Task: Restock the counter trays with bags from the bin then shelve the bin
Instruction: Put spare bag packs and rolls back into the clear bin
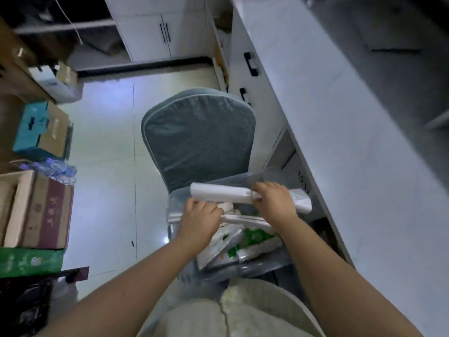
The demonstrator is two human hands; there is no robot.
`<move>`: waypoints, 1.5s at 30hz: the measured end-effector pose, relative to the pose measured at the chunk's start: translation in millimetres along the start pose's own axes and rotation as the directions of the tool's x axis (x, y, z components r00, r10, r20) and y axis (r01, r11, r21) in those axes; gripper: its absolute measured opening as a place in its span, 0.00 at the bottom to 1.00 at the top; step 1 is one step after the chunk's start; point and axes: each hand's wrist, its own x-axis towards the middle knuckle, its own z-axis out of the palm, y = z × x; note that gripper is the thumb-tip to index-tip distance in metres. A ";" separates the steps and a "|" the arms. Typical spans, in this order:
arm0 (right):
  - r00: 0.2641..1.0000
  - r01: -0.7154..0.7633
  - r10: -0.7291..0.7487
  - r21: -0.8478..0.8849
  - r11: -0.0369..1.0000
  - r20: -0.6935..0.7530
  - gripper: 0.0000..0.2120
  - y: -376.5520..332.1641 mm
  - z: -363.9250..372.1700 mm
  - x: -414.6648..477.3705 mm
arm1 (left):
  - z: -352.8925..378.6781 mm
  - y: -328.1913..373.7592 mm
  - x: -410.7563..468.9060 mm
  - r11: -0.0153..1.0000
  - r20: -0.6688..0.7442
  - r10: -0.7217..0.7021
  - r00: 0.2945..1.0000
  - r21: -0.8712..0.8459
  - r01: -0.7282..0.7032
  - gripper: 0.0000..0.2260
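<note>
We look down on a clear bin (173, 215) that stands on the seat of a grey chair (199, 137), close to the person's body. Both hands are over the bin. The right hand (274, 200) is clenched around a white roll (218, 193) of bags, which lies across the far rim of the bin. One end of the roll sticks out to the left, and the other end comes out past the hand, toward the counter (340, 142). The left hand (199, 220) is lower, just inside the left wall of the bin. Its fingers are curled on the end of a flat pack (245, 218) that lies under the roll. More bags (255, 239), white with green print, fill the near part of the bin, leaning one on another.

The counter runs along the right side, very near the bin, and its edge hangs over the drawers (243, 69) with black handles. The chair back rises directly behind the bin, between it and the open floor (107, 166). On the left, along the floor, there is a row of things: a teal box (31, 127), a pack of bottles (57, 170), a brown carton (41, 210), a green box (29, 261) under it and a black bag (24, 310). At the far end stands a white cabinet (155, 32).
</note>
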 end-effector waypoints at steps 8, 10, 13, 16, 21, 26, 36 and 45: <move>0.955 -0.202 0.203 0.023 0.979 -0.215 0.12 -51.0 -65.3 -109.9 | -72.6 20.0 -17.9 0.915 -0.260 0.347 0.901 -0.120 -0.386 0.06; 0.916 -0.295 0.301 0.064 0.953 -0.265 0.12 -60.5 -77.4 -145.4 | -87.9 40.6 -23.9 0.873 -0.284 0.426 0.859 -0.119 -0.472 0.06; 0.854 -0.418 0.432 0.112 0.902 -0.290 0.12 -70.1 -94.8 -199.5 | -108.9 78.0 -36.2 0.816 -0.324 0.511 0.796 -0.107 -0.568 0.08; 0.796 -0.503 0.521 0.140 0.853 -0.309 0.12 -71.0 -117.4 -257.0 | -129.1 120.2 -48.0 0.726 -0.387 0.597 0.703 -0.112 -0.678 0.07; 0.642 -0.626 0.652 0.217 0.749 -0.403 0.13 -68.4 -156.9 -369.8 | -159.6 210.4 -77.0 0.512 -0.509 0.721 0.469 -0.065 -0.857 0.07; 0.504 -0.713 0.715 0.233 0.661 -0.485 0.10 -61.5 -179.3 -490.4 | -179.8 320.3 -115.6 0.332 -0.601 0.754 0.266 -0.002 -0.943 0.07; 0.305 -0.856 0.791 0.212 0.472 -0.531 0.24 -21.1 -188.0 -733.2 | -174.9 546.6 -232.6 0.054 -0.716 0.698 0.009 0.040 -0.998 0.09; 0.320 -0.916 0.767 0.027 0.401 -0.556 0.17 70.7 -161.8 -819.7 | -114.9 654.8 -263.7 -0.030 -0.659 0.752 0.014 -0.056 -0.998 0.07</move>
